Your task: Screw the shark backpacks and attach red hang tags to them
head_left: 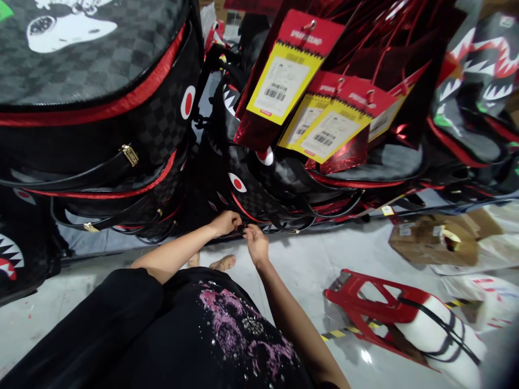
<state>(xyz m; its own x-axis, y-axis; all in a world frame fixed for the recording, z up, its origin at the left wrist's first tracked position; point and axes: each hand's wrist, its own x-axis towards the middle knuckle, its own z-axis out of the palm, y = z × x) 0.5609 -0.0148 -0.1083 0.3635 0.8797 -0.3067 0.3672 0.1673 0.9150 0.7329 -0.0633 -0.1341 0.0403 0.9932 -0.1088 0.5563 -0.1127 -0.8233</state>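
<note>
My left hand (227, 223) and my right hand (255, 243) meet low in front of a stack of dark checkered bags (255, 189) with red trim. Both hands are closed, with fingertips pinched around a small dark piece (241, 229) between them. It looks like part of a black strap or fitting, but it is too small to name. Just right of my hands hang black bag handles (284, 227). Above them, shiny red bags carry red-and-yellow barcode tags (279, 78).
A taller stack of checkered bags (154, 124) stands at left. Patterned bags (470, 124) line the right. On the floor are a cardboard box (433, 237) and a red stool (365, 286) with a white padded, strapped seat. My feet (223, 263) are below my hands.
</note>
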